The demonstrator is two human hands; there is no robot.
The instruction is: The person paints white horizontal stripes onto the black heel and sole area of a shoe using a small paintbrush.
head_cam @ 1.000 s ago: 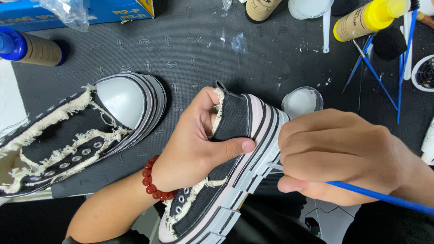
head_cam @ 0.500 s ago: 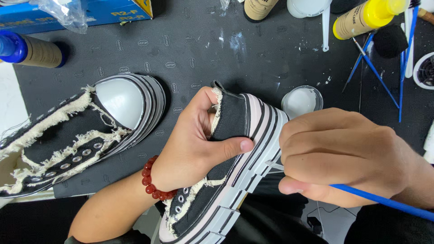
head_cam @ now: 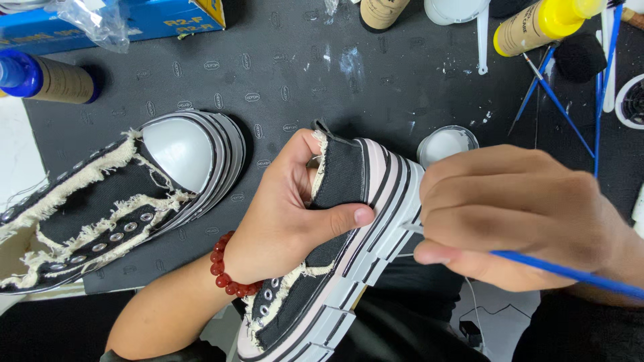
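Head view looks down on a dark desk point(head_cam: 376, 87) where the left hand point(head_cam: 288, 214) grips a black canvas sneaker point(head_cam: 335, 268) at its heel, thumb pressed along the side and the other fingers tucked inside the collar. The right hand point(head_cam: 516, 214) has its fingers pinched shut on a thin blue paintbrush point(head_cam: 563, 271), whose tip meets the striped white sole about midway along; the bristles themselves are hidden behind the knuckles. A slip looks most likely at the black stripes of the sole, since the lines are narrow and any wobble of the held shoe could push paint across them or up onto the canvas. Just behind the right hand sits a small round paint dish point(head_cam: 446, 144), close enough that a backward sweep of the knuckles might tip it. To the left lies a second sneaker point(head_cam: 114, 201), near the left wrist and its red bead bracelet point(head_cam: 228, 271). Along the far edge stand a yellow-capped bottle point(head_cam: 537, 27) and a blue-capped bottle point(head_cam: 47, 77), well apart from both hands. Open mat shows between the shoes and those bottles.
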